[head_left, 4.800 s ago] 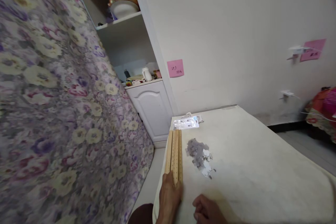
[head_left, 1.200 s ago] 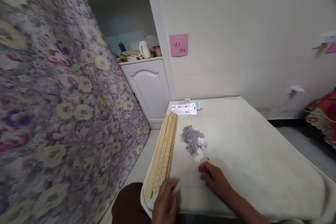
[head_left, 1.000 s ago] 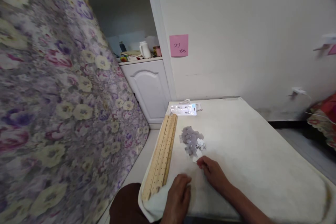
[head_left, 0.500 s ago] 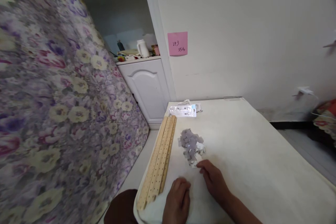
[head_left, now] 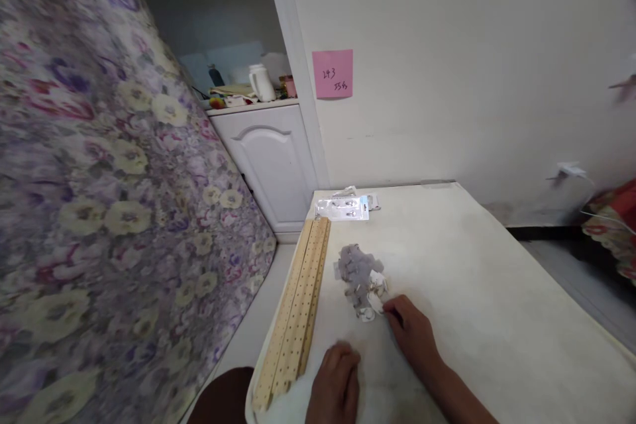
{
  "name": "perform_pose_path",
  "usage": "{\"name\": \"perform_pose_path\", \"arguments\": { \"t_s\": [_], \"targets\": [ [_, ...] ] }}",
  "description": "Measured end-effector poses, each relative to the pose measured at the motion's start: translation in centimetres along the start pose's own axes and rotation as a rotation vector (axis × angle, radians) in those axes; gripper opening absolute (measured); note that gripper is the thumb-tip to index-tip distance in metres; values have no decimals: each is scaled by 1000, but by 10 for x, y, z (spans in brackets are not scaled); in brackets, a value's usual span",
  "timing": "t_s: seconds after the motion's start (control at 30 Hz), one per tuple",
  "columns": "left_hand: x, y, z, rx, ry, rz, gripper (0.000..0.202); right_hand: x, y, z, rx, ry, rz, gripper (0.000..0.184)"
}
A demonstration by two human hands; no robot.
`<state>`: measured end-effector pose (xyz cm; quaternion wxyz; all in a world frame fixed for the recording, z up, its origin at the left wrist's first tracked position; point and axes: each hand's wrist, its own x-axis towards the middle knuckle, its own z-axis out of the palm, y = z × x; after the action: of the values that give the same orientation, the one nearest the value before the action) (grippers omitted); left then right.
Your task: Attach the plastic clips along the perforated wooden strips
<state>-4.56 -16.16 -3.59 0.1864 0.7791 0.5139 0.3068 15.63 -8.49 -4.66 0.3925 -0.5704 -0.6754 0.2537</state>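
Observation:
A loose pile of small grey, see-through pieces [head_left: 355, 265] lies on the cream-covered table, with several small white pieces [head_left: 376, 281] along its near right side. My right hand [head_left: 410, 328] is at the right edge of the pile, thumb and fingertips pinched together on the end of a small white piece [head_left: 375, 305]. Closer to me, my left hand [head_left: 335, 381] rests on the table, apart from the pile. Its fingers are curled in, and whatever may be under them is hidden.
Long wooden strips with rows of holes [head_left: 295, 311] lie side by side along the table's left edge. Clear packs with small metal parts [head_left: 342, 208] sit at the far left corner. A flowered curtain [head_left: 124, 212] hangs at left; a wall [head_left: 422, 79] stands behind the table.
My right hand has shifted slightly right along the pile, and the white piece at its fingertips now lies turned differently. My left hand stays in place. The view has tilted a little.

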Motion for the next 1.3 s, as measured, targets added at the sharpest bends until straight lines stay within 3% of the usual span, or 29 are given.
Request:
{"name": "perform_pose_path", "arguments": {
  "t_s": [0.23, 0.5, 0.7, 1.03, 1.2, 1.3],
  "targets": [
    [1, -1, 0, 18, -21, -6, 24, 7, -7, 0, 59, -33, -62, 20],
    [3, 2, -3, 23, -26, 4, 23, 4, -2, 1, 77, 79, -49, 22],
    [4, 10, -4, 14, -29, -12, 25, -3, -7, -2, -1, -28, -88, 21],
    [-3, 21, -5, -20, 7, -75, 25, -10, 5, 4, 30, -57, -162, 22],
    [-9, 14, -29, -2, 87, -51, 25, -20, 8, 1, 24, -80, -93, 20],
    [-14, 1, -54, 180, 204, -155, 28, -24, 11, 0, 35, -94, -61, 18]
  ]
}}
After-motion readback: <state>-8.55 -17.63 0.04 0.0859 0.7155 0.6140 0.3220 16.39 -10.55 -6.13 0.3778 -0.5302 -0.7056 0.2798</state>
